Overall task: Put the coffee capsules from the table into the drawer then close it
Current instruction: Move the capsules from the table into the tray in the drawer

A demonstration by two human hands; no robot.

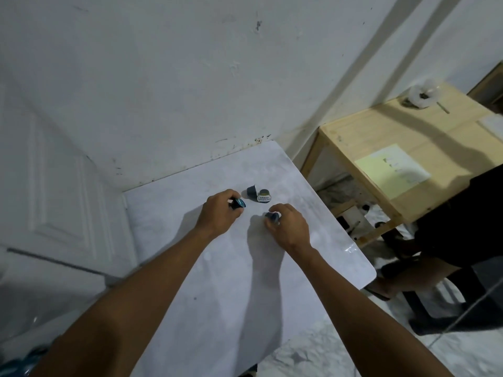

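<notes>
On the white marble-look table [272, 281] lie two dark coffee capsules: one on its side [252, 191], and one [264, 197] touching it on the right, its white printed lid facing me. My left hand [221, 213] is shut on a capsule with a blue lid [239, 203], just left of the pair. Nearer me and slightly right of them, my right hand [288, 225] pinches another dark capsule [272, 216] at its fingertips. No drawer is in view.
A white wall rises behind the table and a white panelled door [54, 186] stands at the left. To the right is a wooden table [408, 148] with a yellow paper sheet. A seated person's legs [435, 240] are beside it.
</notes>
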